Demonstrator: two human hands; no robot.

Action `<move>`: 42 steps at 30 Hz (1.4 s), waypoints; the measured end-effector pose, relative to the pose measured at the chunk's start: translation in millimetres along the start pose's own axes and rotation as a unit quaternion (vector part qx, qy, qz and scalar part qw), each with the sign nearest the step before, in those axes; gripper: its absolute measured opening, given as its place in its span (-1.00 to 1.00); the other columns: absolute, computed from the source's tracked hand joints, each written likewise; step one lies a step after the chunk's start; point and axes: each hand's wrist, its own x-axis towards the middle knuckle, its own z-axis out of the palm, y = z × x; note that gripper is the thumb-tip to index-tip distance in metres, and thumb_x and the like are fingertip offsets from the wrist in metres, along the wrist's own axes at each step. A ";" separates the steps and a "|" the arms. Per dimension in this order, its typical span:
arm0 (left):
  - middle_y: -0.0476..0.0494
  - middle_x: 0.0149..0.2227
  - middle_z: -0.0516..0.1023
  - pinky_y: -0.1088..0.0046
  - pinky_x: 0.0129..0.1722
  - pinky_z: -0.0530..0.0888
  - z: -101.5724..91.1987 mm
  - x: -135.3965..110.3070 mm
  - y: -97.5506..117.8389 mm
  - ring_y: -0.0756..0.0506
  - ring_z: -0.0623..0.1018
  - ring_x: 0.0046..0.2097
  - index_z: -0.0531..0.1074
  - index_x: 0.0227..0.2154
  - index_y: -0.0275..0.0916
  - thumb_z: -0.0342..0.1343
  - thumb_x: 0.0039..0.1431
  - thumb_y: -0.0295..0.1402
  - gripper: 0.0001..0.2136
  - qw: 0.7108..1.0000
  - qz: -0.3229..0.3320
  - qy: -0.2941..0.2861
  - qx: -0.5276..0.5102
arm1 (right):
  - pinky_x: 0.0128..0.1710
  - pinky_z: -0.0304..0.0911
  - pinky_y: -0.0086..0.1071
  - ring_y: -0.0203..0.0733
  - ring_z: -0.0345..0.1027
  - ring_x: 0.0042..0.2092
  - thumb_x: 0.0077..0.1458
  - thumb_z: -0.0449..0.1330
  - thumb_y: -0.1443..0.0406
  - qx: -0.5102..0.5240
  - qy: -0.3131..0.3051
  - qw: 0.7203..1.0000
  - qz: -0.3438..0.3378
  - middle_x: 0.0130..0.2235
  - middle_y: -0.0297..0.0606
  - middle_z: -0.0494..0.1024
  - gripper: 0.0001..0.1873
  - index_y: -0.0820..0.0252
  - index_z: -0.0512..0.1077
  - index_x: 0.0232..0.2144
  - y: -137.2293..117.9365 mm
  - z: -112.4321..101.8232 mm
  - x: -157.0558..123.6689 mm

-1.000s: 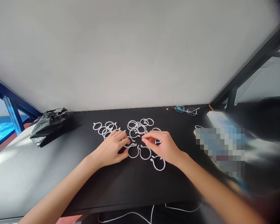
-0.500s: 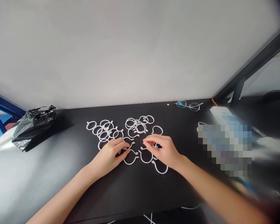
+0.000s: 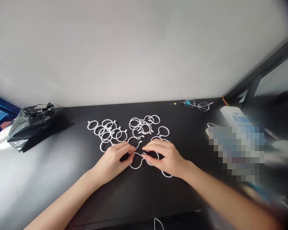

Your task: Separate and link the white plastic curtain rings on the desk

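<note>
Several white plastic rings lie on a black table (image 3: 139, 191). One pile of rings (image 3: 108, 132) sits at the left and a second pile (image 3: 144, 125) sits behind my hands. My left hand (image 3: 114, 159) pinches the left side of a white ring (image 3: 136, 161) lying flat on the table. My right hand (image 3: 164, 156) is closed on that ring's right end, where it meets a neighbouring ring (image 3: 152, 156). Another ring (image 3: 166, 174) shows partly under my right wrist.
A black plastic bag (image 3: 30, 123) sits at the far left of the table. Eyeglasses (image 3: 198, 104) lie near the wall at the back right. A white box (image 3: 235, 116) and a blurred-out patch occupy the right side. A white cable (image 3: 158, 222) hangs below the front edge.
Both hands have drawn together over the ring in front of me, the right hand shifting left to meet the left. The view has tilted slightly upward.
</note>
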 end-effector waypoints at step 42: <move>0.02 -0.37 0.46 0.57 -0.53 0.27 -5.8 -4.2 13.4 0.09 0.21 -0.51 0.38 0.06 -0.16 0.24 0.12 -0.14 -0.54 0.973 -0.126 -0.122 -0.150 | -0.33 0.41 -0.36 -0.27 0.41 -0.38 0.15 0.23 0.38 0.114 0.016 0.993 0.020 -0.42 -0.27 0.58 -0.91 0.18 0.55 -0.29 -19.7 -6.8 2.4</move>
